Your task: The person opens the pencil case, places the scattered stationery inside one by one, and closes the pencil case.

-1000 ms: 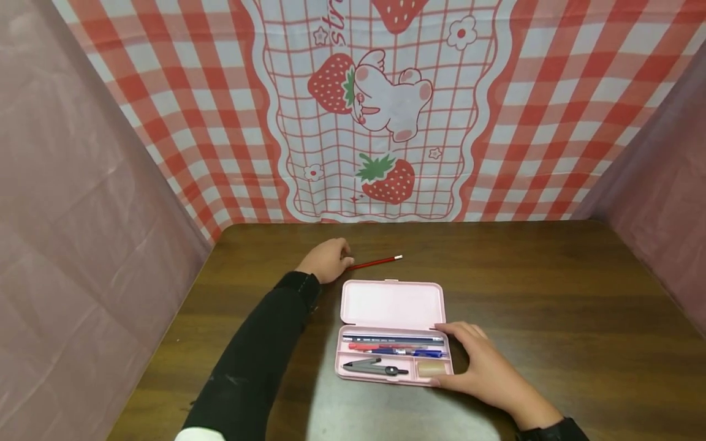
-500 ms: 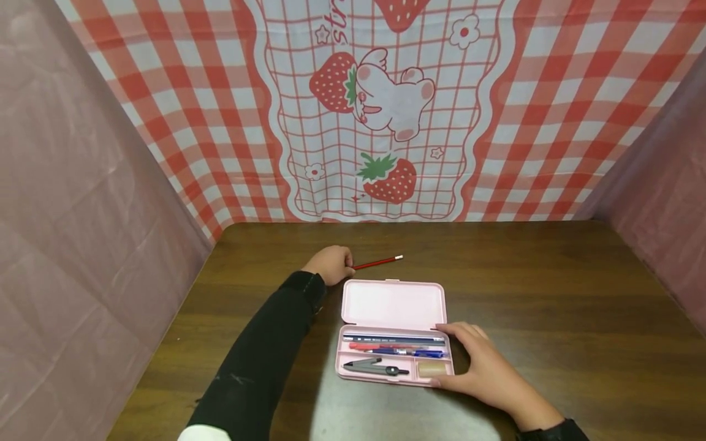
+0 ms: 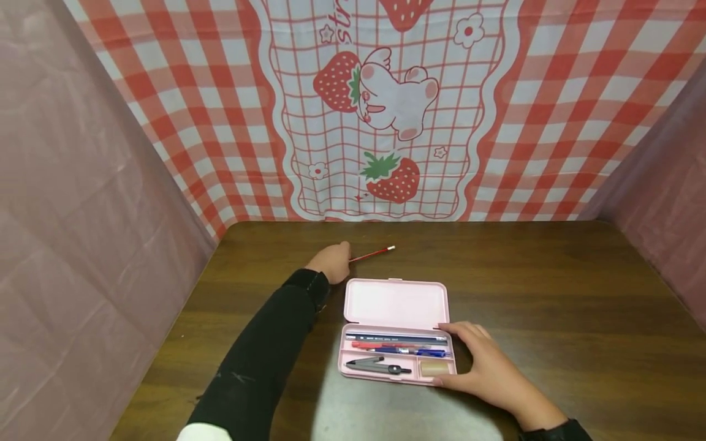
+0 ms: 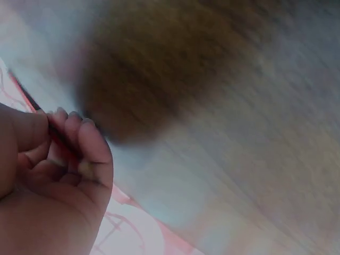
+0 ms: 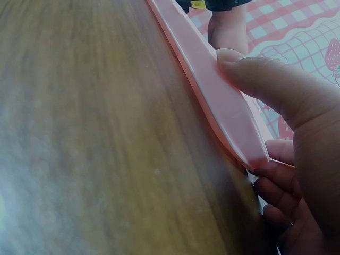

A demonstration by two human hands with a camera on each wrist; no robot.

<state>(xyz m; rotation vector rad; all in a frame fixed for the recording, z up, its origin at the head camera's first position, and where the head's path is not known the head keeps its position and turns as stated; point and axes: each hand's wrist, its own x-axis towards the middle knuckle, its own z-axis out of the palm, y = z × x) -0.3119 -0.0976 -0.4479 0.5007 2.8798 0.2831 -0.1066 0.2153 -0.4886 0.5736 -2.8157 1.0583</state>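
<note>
My left hand (image 3: pixel 333 262) pinches a red pencil (image 3: pixel 371 254), its white eraser end pointing right, behind the pencil case. In the left wrist view the fingers curl round the dark red shaft of the pencil (image 4: pixel 65 142). The pink pencil case (image 3: pixel 397 303) lies open, lid folded back. Inside are dark pencils (image 3: pixel 394 338), a red pen (image 3: pixel 364 345), a blue pen (image 3: pixel 432 353), a grey compass (image 3: pixel 380 366) and a tan eraser (image 3: pixel 434 367). My right hand (image 3: pixel 485 373) grips the case's right end, thumb at the front and fingers near the hinge.
Brown wooden table (image 3: pixel 551 294) surrounds the case. A red-and-white checked strawberry cloth (image 3: pixel 220 110) hangs behind it, with pinkish cloths (image 3: pixel 99 202) at both sides.
My left fingers have closed on the red pencil, and its eraser end has shifted slightly up and left in the head view. The right hand still holds the case.
</note>
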